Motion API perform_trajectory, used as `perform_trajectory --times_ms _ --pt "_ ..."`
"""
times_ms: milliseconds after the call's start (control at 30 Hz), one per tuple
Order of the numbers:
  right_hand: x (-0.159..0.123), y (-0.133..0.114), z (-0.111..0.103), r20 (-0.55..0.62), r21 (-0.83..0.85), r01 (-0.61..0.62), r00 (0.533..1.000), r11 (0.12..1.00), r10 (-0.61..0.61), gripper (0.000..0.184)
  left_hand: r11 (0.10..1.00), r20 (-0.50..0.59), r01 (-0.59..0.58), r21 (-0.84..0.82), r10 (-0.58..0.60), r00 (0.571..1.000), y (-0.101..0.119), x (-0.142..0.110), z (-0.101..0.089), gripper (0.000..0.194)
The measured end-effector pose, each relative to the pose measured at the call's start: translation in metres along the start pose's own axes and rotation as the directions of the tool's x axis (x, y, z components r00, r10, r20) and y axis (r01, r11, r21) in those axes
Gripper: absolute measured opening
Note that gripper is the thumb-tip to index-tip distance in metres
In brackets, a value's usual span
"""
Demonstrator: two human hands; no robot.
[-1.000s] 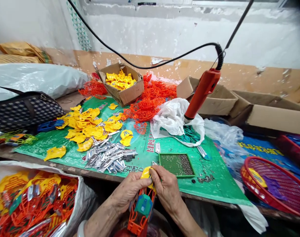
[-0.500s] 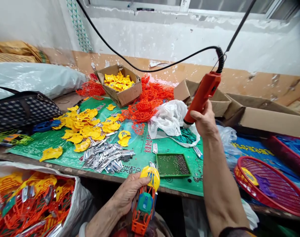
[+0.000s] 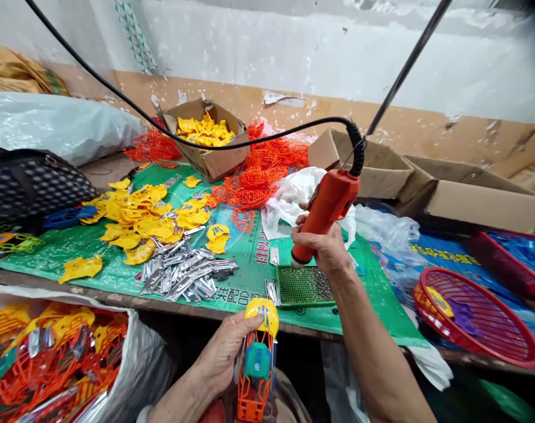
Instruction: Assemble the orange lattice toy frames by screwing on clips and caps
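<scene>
An orange-framed plastic toy body (image 3: 255,364) with a yellow front piece and a teal block is gripped in my left hand (image 3: 223,346), close to my lap; the thumb presses on the yellow piece. My right hand (image 3: 323,244) is wrapped round a red electric screwdriver (image 3: 327,208), tilted with its tip downward, above the green screw tray (image 3: 296,286). Small dark screws (image 3: 323,284) lie heaped at the tray's right side. Silver strips (image 3: 186,273) and yellow plastic pieces (image 3: 139,217) are piled on the green-covered table (image 3: 241,267).
A black cable (image 3: 161,132) and a rod run to the screwdriver. Behind stand a cardboard box (image 3: 214,161) of yellow pieces, orange frames (image 3: 267,170) and a white bag (image 3: 285,202). A sack (image 3: 146,352) of assembled parts is at left, a red basket (image 3: 514,346) at right.
My right hand has brought the screwdriver left and down, from over the white bag to above the screw tray. My left hand still holds the toy body in nearly the same place.
</scene>
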State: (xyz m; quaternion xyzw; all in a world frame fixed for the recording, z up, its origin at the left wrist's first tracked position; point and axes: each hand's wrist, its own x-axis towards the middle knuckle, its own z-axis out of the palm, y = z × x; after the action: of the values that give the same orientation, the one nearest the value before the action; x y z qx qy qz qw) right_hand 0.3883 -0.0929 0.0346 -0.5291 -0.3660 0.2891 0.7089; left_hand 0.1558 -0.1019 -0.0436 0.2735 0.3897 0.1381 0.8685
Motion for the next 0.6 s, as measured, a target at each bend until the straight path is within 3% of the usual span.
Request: perform_trajectory --times_ms 100,233,600 --pt "-0.008 0.011 -0.001 -0.126 -0.119 0.009 0.992 0.993 -0.024 0.02 1.0 -0.002 -0.009 0.016 0.009 1.0 -0.006 0.004 -0.001 0.025" --pt "-0.012 0.02 -0.005 -0.209 -0.133 0.025 0.977 0.991 -0.053 0.016 0.999 -0.002 -0.01 0.042 0.01 1.0 -0.01 0.006 -0.003 0.024" --pt "-0.014 0.03 -0.007 -0.229 -0.14 0.045 0.97 0.989 -0.076 0.013 0.998 -0.036 0.021 0.061 -0.018 0.999 -0.01 0.006 -0.001 0.025"
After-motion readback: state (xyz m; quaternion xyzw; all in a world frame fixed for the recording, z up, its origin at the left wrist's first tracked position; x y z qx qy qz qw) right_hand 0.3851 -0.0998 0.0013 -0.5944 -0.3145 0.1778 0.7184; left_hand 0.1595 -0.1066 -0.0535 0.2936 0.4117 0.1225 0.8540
